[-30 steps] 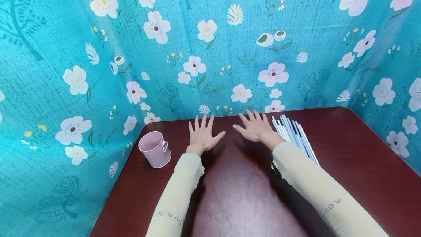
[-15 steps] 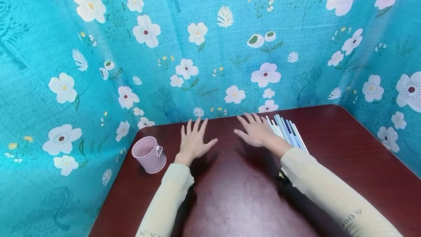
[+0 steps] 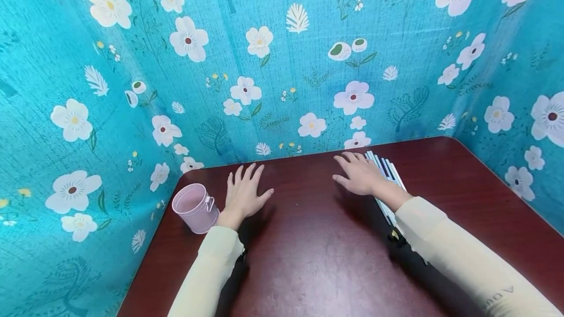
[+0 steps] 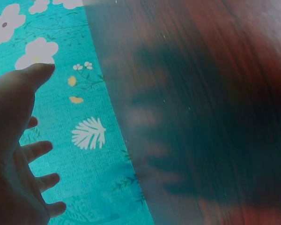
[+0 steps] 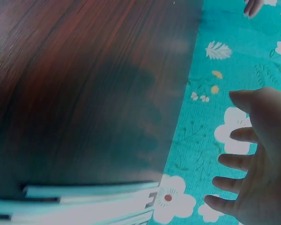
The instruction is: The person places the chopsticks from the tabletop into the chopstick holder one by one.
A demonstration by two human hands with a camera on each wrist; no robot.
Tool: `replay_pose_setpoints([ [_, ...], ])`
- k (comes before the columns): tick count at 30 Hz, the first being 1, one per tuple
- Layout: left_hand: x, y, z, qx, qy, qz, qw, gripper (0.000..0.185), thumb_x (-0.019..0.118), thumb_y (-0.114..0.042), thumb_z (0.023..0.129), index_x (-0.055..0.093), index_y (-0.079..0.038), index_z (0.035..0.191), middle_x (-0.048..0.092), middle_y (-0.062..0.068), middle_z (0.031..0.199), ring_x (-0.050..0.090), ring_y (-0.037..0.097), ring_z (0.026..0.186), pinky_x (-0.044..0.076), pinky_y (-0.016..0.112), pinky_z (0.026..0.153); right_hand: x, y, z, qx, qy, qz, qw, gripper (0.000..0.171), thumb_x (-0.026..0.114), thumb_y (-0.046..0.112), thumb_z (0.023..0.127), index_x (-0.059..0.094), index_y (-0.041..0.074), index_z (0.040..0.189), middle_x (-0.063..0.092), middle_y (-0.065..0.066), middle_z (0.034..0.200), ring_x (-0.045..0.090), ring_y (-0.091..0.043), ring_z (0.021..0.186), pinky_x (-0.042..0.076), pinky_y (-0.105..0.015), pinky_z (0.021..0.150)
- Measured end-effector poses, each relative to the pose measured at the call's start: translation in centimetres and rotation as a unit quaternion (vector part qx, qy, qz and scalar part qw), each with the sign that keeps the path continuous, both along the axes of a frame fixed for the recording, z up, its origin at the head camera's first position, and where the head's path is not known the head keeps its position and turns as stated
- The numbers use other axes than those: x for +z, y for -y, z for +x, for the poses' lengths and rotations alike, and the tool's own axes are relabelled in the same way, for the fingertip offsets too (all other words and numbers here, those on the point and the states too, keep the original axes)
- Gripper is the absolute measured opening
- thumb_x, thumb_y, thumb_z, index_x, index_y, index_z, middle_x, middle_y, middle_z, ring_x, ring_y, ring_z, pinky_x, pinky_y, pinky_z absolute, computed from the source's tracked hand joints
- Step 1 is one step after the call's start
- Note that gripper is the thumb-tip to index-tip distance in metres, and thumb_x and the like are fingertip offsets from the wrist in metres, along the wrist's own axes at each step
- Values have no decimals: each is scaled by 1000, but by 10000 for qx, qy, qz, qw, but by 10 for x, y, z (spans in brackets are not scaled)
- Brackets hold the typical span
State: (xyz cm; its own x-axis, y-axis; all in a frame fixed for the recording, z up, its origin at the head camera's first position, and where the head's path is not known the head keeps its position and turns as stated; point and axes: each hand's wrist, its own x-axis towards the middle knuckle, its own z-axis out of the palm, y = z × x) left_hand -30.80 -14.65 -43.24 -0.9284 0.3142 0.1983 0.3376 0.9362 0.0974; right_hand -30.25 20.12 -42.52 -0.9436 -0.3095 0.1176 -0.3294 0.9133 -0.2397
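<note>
the left hand (image 3: 244, 194) hovers flat over the dark red wooden table (image 3: 317, 258) with fingers spread and straight, holding nothing, and the small pink metal bucket with a side handle (image 3: 196, 208) stands upright just beside it at about nine o'clock from the palm. the right hand (image 3: 360, 176) is likewise open with its fingers extended, gripping nothing, and the bundle of long white and pale blue straws (image 3: 387, 180) lies flat on the table at its three o'clock side, partly under the wrist and the cream sleeve (image 3: 458, 258). the risk i see on this side is the sleeve or the heel of the hand dragging over the loose straws and fanning them out or rolling some toward the table edge, since nothing binds them. on the other side, the bucket looks light and narrow at its base, so a careless sideways sweep of the left hand could tip it or knock it against the teal floral cloth backdrop (image 3: 282, 62). the wrist views are blurred, so whether either palm touches the table is not clear.
</note>
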Motion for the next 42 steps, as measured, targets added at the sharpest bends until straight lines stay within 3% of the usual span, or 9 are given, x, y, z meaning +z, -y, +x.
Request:
replay_pose_setpoints([
  [8,4,20,11,-115,-77,33,9999,67,67,-42,96,44,-18,155,45,12,155,35,44,144,24,68,116,-11,-26,-2,-177,178,-5,9997,63,61,32,102,43,-2,152,37,-32,155,37,-55,139,31,-73,108],
  [15,11,39,24,-323,-683,51,9971,59,72,-35,93,56,-13,145,56,13,144,44,43,136,26,68,114,-17,-39,-8,-486,262,68,9984,64,65,30,98,47,-8,147,42,-35,150,42,-54,136,37,-70,105],
  [22,27,63,36,-415,-1280,-2,9909,56,76,-35,90,61,-11,139,61,14,137,46,42,133,24,69,114,-22,-50,-13,-796,543,-274,9950,63,70,21,96,47,-13,143,39,-39,150,33,-55,141,34,-70,108],
  [25,31,74,40,-285,-1422,115,9894,61,79,-36,86,61,-9,138,60,17,137,44,44,134,20,71,114,-27,-54,-17,-827,604,-408,9939,61,70,18,95,48,-15,142,42,-40,147,36,-55,139,35,-69,108],
  [31,31,99,48,146,-1317,572,9895,72,85,-38,79,58,-9,140,57,20,140,38,47,137,19,75,111,-36,-58,-20,-801,580,-587,9934,52,73,15,92,57,-15,132,61,-35,125,60,-47,113,52,-61,90],
  [42,32,135,58,888,-763,1327,9842,90,89,-38,74,47,-7,148,45,23,148,27,50,140,22,77,106,-43,-62,-21,-938,818,-679,9899,43,74,14,91,62,-11,124,65,-28,115,62,-35,95,55,-53,79],
])
